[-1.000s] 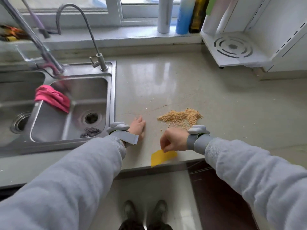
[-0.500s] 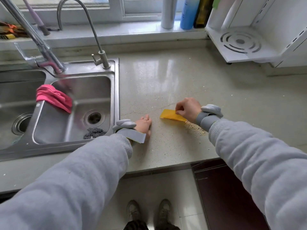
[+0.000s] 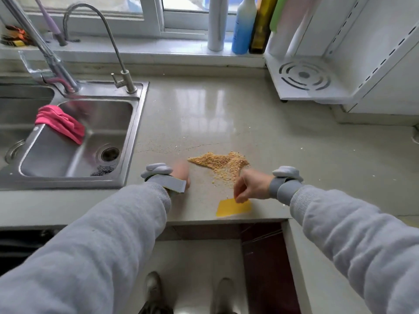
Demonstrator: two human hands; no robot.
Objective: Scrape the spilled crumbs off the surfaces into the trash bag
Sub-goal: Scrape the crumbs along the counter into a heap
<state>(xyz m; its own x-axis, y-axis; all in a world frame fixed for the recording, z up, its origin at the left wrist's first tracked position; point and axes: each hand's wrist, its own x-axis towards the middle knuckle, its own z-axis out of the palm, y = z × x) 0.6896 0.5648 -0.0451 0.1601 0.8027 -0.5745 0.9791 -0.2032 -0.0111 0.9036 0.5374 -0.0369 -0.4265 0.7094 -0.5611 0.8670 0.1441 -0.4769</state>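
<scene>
A pile of tan crumbs [image 3: 221, 164] lies on the beige countertop [image 3: 226, 118], a short way back from its front edge. My right hand [image 3: 250, 186] sits just in front of the pile and pinches a yellow plastic scraper [image 3: 233, 207], whose blade hangs down over the counter's front edge. My left hand [image 3: 181, 175] rests on the counter to the left of the crumbs, blurred and mostly hidden behind its grey wrist band. No trash bag is in view.
A steel double sink [image 3: 74, 141] with a pink cloth [image 3: 60, 123] over its divider lies to the left, two taps behind it. Bottles [image 3: 243, 26] stand on the windowsill. A white rack [image 3: 317, 78] fills the back right. Below the counter edge are floor tiles and my shoes [image 3: 154, 291].
My right hand has pulled the scraper back from behind the crumbs to the counter's front edge; the pile, hidden half a second ago, shows again. My left hand has stayed put.
</scene>
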